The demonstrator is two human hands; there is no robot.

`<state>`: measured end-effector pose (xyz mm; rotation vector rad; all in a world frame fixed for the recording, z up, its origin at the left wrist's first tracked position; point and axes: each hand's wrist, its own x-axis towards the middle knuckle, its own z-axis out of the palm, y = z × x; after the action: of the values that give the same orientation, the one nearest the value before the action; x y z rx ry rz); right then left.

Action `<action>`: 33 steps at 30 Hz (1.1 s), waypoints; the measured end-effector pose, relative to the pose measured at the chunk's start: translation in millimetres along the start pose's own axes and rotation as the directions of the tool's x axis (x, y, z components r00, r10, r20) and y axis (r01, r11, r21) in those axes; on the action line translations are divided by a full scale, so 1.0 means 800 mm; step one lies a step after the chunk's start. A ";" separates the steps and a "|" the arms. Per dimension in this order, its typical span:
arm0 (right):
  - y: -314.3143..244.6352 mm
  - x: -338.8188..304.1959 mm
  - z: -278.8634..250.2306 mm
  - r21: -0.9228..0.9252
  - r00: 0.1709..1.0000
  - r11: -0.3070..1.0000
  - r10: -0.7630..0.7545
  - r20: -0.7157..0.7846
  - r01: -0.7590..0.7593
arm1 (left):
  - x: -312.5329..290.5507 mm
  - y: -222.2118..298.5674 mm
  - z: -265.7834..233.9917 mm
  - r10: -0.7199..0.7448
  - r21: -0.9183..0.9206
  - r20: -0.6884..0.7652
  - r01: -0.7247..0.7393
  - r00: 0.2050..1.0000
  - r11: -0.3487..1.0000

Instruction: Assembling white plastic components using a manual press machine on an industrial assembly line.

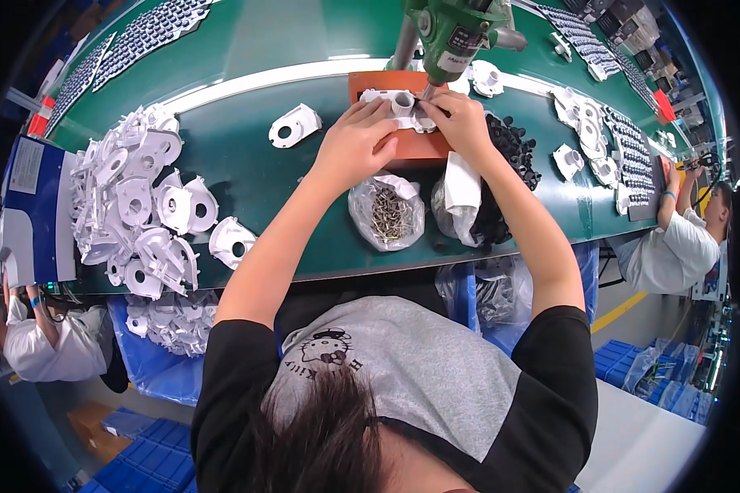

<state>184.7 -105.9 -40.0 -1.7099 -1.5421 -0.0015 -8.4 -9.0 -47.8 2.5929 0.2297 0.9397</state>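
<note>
Dark hair point(329, 431) lies at six o'clock. At twelve, the left hand point(349, 144) rests fingers together, thumb apart, on a white part point(402, 102); the right hand point(462, 123) curls at its three-o'clock side, grip unclear. Beneath: an orange block point(423, 148); from there, green press point(456, 37) at one, bagged screws point(392, 218) at six.

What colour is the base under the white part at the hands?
Orange; the base shows best in the head view, beneath the white part.
</note>
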 end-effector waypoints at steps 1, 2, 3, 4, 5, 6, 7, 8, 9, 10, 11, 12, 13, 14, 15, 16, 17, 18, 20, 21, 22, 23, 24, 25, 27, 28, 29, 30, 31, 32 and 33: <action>0.001 -0.001 -0.001 -0.126 0.996 0.988 -0.089 -0.024 0.085 | 0.000 0.000 -0.001 0.002 -0.005 0.002 -0.002 1.000 1.000; 0.002 -0.001 -0.003 -0.252 0.983 0.954 -0.179 -0.036 0.164 | 0.000 -0.001 -0.001 0.005 -0.011 0.004 -0.005 1.000 1.000; 0.005 0.000 -0.004 -0.253 0.984 0.954 -0.177 -0.034 0.163 | 0.000 -0.001 0.000 0.004 -0.013 0.005 -0.004 1.000 1.000; 0.008 0.003 -0.006 -0.314 0.947 0.901 -0.320 -0.013 0.300 | 0.000 -0.001 0.001 0.009 0.001 -0.004 -0.009 1.000 1.000; 0.010 0.005 -0.008 -0.371 0.891 0.825 -0.454 0.017 0.427 | 0.000 -0.001 0.002 0.013 0.015 -0.013 -0.013 1.000 1.000; 0.006 0.007 -0.010 -0.369 0.892 0.826 -0.452 0.019 0.427 | -0.001 -0.002 0.002 0.010 0.014 -0.011 -0.010 1.000 1.000; -0.001 0.009 -0.013 -0.360 0.888 0.821 -0.456 0.055 0.443 | -0.001 -0.003 0.001 0.009 0.015 -0.014 -0.008 1.000 1.000; -0.005 0.010 -0.015 -0.351 0.884 0.816 -0.459 0.090 0.460 | -0.002 -0.003 0.001 0.007 0.016 -0.017 -0.007 1.000 1.000; -0.005 0.010 -0.018 -0.351 0.884 0.816 -0.459 0.092 0.460 | -0.001 -0.003 0.001 0.007 0.014 -0.018 -0.006 1.000 1.000; -0.003 0.009 -0.021 -0.306 0.890 0.837 -0.444 0.105 0.454 | 0.000 -0.003 0.001 0.009 0.012 -0.016 -0.009 1.000 1.000; -0.003 0.008 -0.022 -0.259 0.895 0.857 -0.430 0.118 0.446 | 0.000 -0.003 0.001 0.011 0.010 -0.013 -0.011 1.000 1.000; -0.005 0.006 -0.020 -0.258 0.895 0.857 -0.430 0.120 0.446 | 0.000 -0.003 0.001 0.009 0.009 -0.013 -0.009 1.000 1.000; -0.008 0.001 -0.016 -0.128 0.958 0.950 -0.274 0.081 0.283 | -0.001 -0.003 0.001 0.008 0.011 -0.015 -0.008 1.000 1.000; -0.010 -0.001 -0.012 0.009 0.992 0.994 -0.106 0.067 0.105 | -0.001 -0.003 0.002 0.006 0.013 -0.017 -0.006 1.000 1.000; -0.011 -0.001 -0.009 0.010 0.992 0.994 -0.105 0.069 0.105 | -0.001 -0.003 0.002 0.004 0.012 -0.017 -0.004 1.000 1.000; -0.012 -0.002 -0.007 0.046 0.998 0.999 -0.031 0.055 0.028 | -0.001 -0.002 0.002 0.010 0.010 -0.022 -0.009 1.000 1.000; -0.012 -0.002 -0.006 0.082 0.998 0.996 0.044 0.044 -0.048 | -0.001 -0.002 0.002 0.015 0.007 -0.028 -0.015 0.999 1.000; -0.007 -0.002 -0.005 0.084 0.998 0.995 0.046 0.046 -0.050 | -0.001 -0.002 0.002 0.013 0.007 -0.026 -0.013 1.000 1.000; 0.006 -0.002 -0.006 -0.163 0.975 0.963 -0.221 -0.029 0.214 | 0.000 -0.002 0.003 0.020 0.004 -0.026 -0.020 0.999 1.000; -0.003 -0.004 -0.010 -0.143 0.992 0.982 -0.114 0.060 0.122 | 0.000 -0.002 0.003 0.016 0.003 -0.025 -0.016 1.000 1.000; -0.002 -0.002 -0.012 -0.143 0.992 0.982 -0.113 0.062 0.121 | 0.000 -0.002 0.003 0.018 0.007 -0.027 -0.018 0.999 1.000; 0.003 0.000 -0.016 -0.182 0.970 0.956 -0.210 0.125 0.231 | 0.001 -0.002 0.003 0.021 0.010 -0.028 -0.021 0.999 1.000; -0.002 0.003 -0.020 -0.213 0.934 0.916 -0.302 0.192 0.340 | 0.001 -0.002 0.003 0.020 0.009 -0.028 -0.020 0.999 1.000; -0.011 0.002 -0.024 -0.215 0.934 0.916 -0.301 0.193 0.339 | 0.001 -0.003 0.002 0.025 0.010 -0.030 -0.024 0.999 1.000; -0.034 -0.003 -0.033 -0.378 0.961 0.900 -0.128 0.243 0.216 | 0.001 -0.004 0.003 0.033 0.009 -0.031 -0.032 0.999 0.999; -0.032 -0.006 -0.031 -0.440 0.953 0.854 -0.190 0.235 0.279 | 0.001 -0.005 0.004 0.025 0.017 -0.034 -0.024 0.999 1.000; -0.042 -0.010 -0.034 -0.443 0.955 0.853 -0.188 0.231 0.275 | 0.001 -0.005 0.005 0.018 0.027 -0.037 -0.017 0.999 0.999; -0.061 -0.016 -0.037 -0.488 0.964 0.840 -0.141 0.226 0.237 | 0.001 -0.006 0.004 0.010 0.030 -0.025 -0.009 1.000 1.000; -0.078 -0.023 -0.037 -0.535 0.973 0.822 -0.091 0.213 0.194 | 0.001 -0.005 0.003 0.021 0.030 -0.022 -0.021 1.000 0.999; -0.086 -0.032 -0.029 -0.547 0.976 0.808 -0.184 0.118 0.218 | 0.001 -0.003 0.002 0.008 0.019 -0.025 -0.008 1.000 1.000; -0.105 -0.042 -0.021 -0.491 0.984 0.853 -0.139 0.114 0.177 | 0.000 -0.002 0.000 -0.003 0.008 -0.029 0.003 1.000 1.000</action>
<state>115.2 -149.9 0.9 -1.9842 -1.8483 -0.4678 -8.5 -7.5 -48.6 2.5872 0.2451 0.9773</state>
